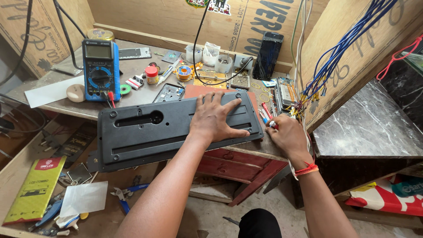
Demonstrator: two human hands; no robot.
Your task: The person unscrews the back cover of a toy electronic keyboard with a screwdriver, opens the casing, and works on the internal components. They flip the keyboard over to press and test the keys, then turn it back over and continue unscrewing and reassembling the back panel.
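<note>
Hands at a cluttered wooden repair bench (66,103)

The left hand (217,118) lies flat on a long black plastic panel (145,132); the right hand (287,137) grips a red-and-white pen-like tool (268,115) beside a blue digital multimeter (100,68).

Your long black plastic panel (150,132) lies flat, back side up, overhanging the bench edge; red-and-white pen (268,115) beside it.

Cluttered workbench (70,103): black panel (145,130), blue multimeter (100,70), solder spool (183,72), dark phone (269,55).
</note>
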